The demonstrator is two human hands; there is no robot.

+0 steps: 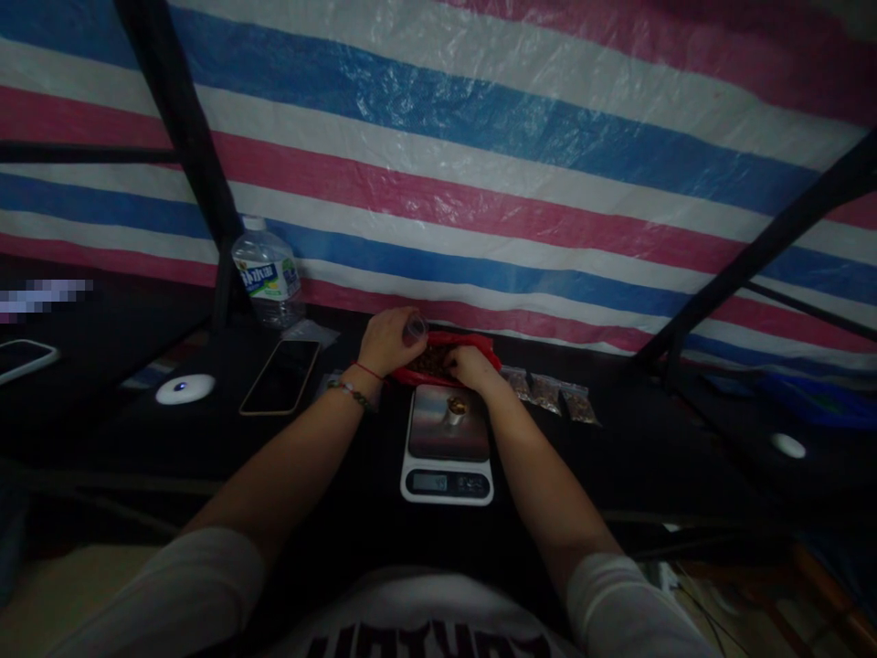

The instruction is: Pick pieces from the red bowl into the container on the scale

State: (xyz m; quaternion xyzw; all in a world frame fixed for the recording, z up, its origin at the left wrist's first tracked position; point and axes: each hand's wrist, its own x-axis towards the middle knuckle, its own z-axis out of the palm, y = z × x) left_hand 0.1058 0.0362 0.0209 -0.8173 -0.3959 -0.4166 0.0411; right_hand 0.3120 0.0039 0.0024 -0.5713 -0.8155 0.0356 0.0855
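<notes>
My left hand [387, 340] is closed around a small clear cup [415, 326], held just above a red bag [445, 357] of brownish bits at the back of the dark table. My right hand [471, 366] reaches into that bag with its fingers curled; what they hold is hidden. Just in front of the bag lies a kitchen scale [447, 448] with a small round container [457, 410] standing on its platform and a lit display.
Three small clear filled packets [548, 394] lie right of the bag. A phone [280, 376], a water bottle [268, 275] and a white round puck [184, 388] are on the left. A striped tarp [480, 164] hangs behind the table.
</notes>
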